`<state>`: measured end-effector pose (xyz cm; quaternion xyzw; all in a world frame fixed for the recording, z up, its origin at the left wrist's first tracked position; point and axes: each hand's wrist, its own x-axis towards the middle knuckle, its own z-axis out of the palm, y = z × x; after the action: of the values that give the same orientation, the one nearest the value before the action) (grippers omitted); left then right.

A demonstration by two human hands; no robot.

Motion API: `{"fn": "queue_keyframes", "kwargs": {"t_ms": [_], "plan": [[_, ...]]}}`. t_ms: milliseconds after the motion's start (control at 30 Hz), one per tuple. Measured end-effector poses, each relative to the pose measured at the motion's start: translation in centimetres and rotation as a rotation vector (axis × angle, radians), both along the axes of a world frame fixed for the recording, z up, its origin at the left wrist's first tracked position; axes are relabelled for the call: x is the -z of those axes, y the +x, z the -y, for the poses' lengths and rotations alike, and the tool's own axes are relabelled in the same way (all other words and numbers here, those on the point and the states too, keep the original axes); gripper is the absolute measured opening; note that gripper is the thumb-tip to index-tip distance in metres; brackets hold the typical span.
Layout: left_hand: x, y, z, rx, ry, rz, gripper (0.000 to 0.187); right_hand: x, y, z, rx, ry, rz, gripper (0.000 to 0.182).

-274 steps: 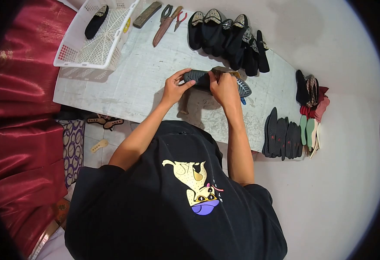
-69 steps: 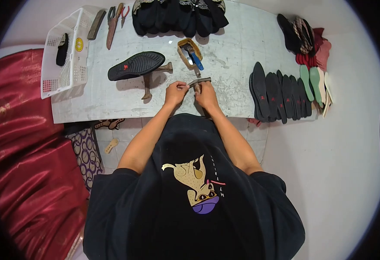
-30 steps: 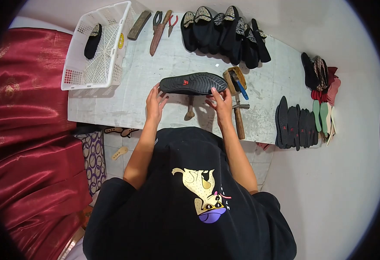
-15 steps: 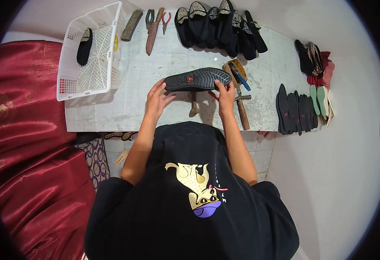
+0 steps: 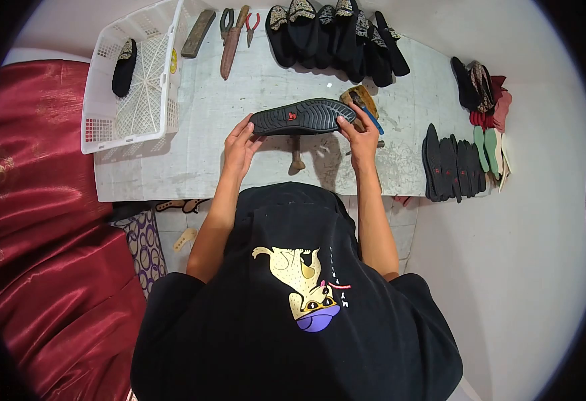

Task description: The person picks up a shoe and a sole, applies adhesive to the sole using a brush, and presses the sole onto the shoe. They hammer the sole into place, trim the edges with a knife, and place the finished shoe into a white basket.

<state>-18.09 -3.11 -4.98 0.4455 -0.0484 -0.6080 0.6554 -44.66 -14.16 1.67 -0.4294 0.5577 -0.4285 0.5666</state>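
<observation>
A black shoe (image 5: 306,116) is held level above the table, its ridged sole with a red mark turned towards me. My left hand (image 5: 241,147) grips one end, thumb on the sole. My right hand (image 5: 360,137) holds the other end, thumb pressed on the sole and fingers behind the edge. The shoe's upper is hidden. Below the shoe, a worn stub of a tool (image 5: 297,159) shows. Just beyond my right hand are a yellow-brown container (image 5: 365,97) and a blue-handled tool (image 5: 375,121); my hand and forearm hide most of a hammer.
Black shoes with patterned uppers (image 5: 336,40) line the table's far side. A white basket (image 5: 129,144) at left holds one shoe (image 5: 124,70). Pliers (image 5: 253,30), a sheathed knife (image 5: 229,57) and a block (image 5: 199,33) lie beside it. Loose black soles (image 5: 448,167) lie at right.
My right hand has shifted right and up a little, with its fingers now further round the shoe's end. The shoe stays in both hands; the view has shifted slightly.
</observation>
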Motion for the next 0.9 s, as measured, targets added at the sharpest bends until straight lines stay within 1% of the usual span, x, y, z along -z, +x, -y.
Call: {"fn": "queue_keyframes", "kwargs": {"t_ms": [67,100,167,300,433,467,567,667,700,767,900], "plan": [[0.1,-0.1,0.0,0.006,0.000,0.017,0.043,0.3,-0.3,0.1,0.000,-0.028,-0.012,0.047],[0.1,-0.2,0.0,0.006,0.002,0.036,0.043,0.1,-0.3,0.1,-0.002,-0.027,-0.012,0.047],[0.2,-0.5,0.1,0.005,0.003,0.055,0.043,-0.4,-0.3,0.2,0.009,-0.020,0.073,0.046],[-1.0,-1.0,0.5,-0.011,-0.034,0.151,0.045,-0.8,-0.8,0.5,-0.010,0.003,0.060,0.044],[-2.3,-1.7,1.1,-0.039,-0.082,0.242,0.045,-0.8,-0.8,0.6,0.009,-0.053,0.050,0.044],[-2.3,-1.8,1.2,-0.042,-0.084,0.243,0.045,-0.7,-0.7,0.5,0.015,-0.085,0.039,0.043],[-1.8,-1.9,1.6,-0.057,-0.065,0.245,0.044,-0.7,-0.5,0.3,0.024,-0.072,0.058,0.041],[-1.7,-2.0,1.7,-0.081,-0.084,0.224,0.041,1.0,-1.3,0.5,-0.003,-0.099,0.054,0.039],[-1.9,-2.0,1.7,-0.080,-0.062,0.231,0.040,0.8,-1.2,0.4,-0.003,-0.099,0.055,0.039],[-2.2,-2.1,1.7,-0.078,-0.043,0.240,0.039,0.3,-1.2,0.0,0.035,-0.083,0.076,0.033],[-2.4,-2.0,1.9,-0.072,-0.047,0.253,0.038,-0.1,-1.4,-0.3,0.034,-0.074,0.102,0.032]]}}
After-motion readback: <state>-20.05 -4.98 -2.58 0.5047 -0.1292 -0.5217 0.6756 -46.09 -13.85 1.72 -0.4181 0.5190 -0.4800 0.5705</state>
